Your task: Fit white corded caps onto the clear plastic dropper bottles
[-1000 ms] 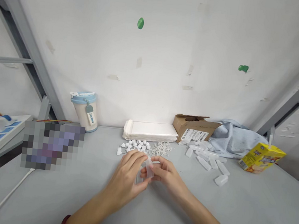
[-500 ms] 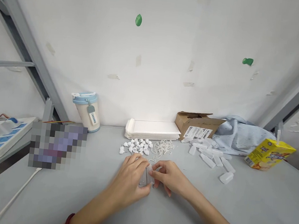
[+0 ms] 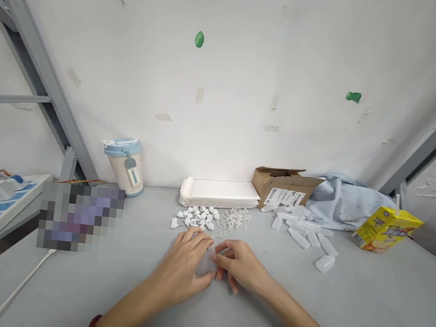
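My left hand (image 3: 187, 262) is curved around small frosted plastic bottles (image 3: 206, 263) at the front middle of the table, its thumb at the near end and fingertips at the far end. There seem to be two bottles side by side, partly hidden by the fingers. From the right, my right hand (image 3: 235, 262) pinches the edge of one with thumb and forefinger; its other fingers curl below. Just beyond the hands lie several small white caps (image 3: 198, 216) and a tangle of white cords (image 3: 235, 219). More frosted bottles (image 3: 299, 239) are scattered to the right.
Along the wall stand a cream tumbler (image 3: 125, 168), a stack of white trays or boxes (image 3: 220, 192), an opened cardboard box (image 3: 286, 189) and a pale blue cloth (image 3: 345, 201). A yellow drink carton (image 3: 385, 230) leans at right. At left are a power strip (image 3: 4, 205) and a white cable (image 3: 23, 285).
The view has tilted up slightly and shifted. Both hands keep their hold on the frosted bottles, with little change in the fingers.
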Demonstrator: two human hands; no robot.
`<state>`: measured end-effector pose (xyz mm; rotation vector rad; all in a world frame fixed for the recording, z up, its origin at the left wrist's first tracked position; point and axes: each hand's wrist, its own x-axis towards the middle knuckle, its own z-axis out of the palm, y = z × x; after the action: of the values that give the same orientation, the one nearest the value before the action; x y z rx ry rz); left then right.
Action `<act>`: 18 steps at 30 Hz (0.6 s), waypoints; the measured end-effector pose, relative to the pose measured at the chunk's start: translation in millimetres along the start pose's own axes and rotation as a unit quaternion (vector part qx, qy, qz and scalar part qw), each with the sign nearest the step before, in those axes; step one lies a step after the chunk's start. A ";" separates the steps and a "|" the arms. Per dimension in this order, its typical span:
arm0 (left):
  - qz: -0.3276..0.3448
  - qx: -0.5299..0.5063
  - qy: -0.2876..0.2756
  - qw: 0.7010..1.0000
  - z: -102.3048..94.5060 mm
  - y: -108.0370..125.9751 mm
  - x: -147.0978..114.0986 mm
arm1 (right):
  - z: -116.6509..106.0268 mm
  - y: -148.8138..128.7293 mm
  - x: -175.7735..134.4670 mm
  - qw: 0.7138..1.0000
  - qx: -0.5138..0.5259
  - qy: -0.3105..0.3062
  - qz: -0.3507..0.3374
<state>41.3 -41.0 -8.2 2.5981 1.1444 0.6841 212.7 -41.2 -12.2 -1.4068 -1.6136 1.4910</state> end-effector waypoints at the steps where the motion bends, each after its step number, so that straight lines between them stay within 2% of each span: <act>1: 0.004 0.003 -0.002 1.000 0.1 -0.7 0.0 | -0.3 -0.7 -0.3 1.000 0.000 -0.001 0.000; 5: 0.006 0.008 -0.011 1.000 -2.6 0.4 -0.1 | -9.6 -9.6 -2.8 0.998 -0.057 0.000 0.004; 7: 0.000 0.004 -0.014 1.000 -4.8 2.4 -0.2 | -22.1 -15.7 -5.3 0.985 -0.169 0.041 0.011; 8: -0.004 -0.001 -0.013 1.000 -5.6 3.2 0.0 | -30.8 -18.4 -6.9 0.966 -0.246 0.078 0.014; 9: -0.010 -0.007 -0.011 1.000 -6.3 3.6 0.5 | -40.7 -20.5 -8.6 0.931 -0.337 0.137 0.024; 13: -0.030 -0.028 0.006 0.999 -10.0 1.3 11.4 | -84.1 -20.9 -16.0 0.845 -0.446 0.282 0.085; 15: -0.032 -0.023 0.007 0.999 -13.8 -0.3 24.4 | -100.1 -17.8 -19.3 0.818 -0.476 0.302 0.115; 18: -0.042 0.014 -0.014 0.999 -18.5 -0.3 51.4 | -111.3 -13.2 -23.4 0.795 -0.510 0.296 0.139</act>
<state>62.2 -2.5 24.4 2.5566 1.2557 0.6172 314.7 -17.8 34.3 -2.4272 -1.8511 0.0509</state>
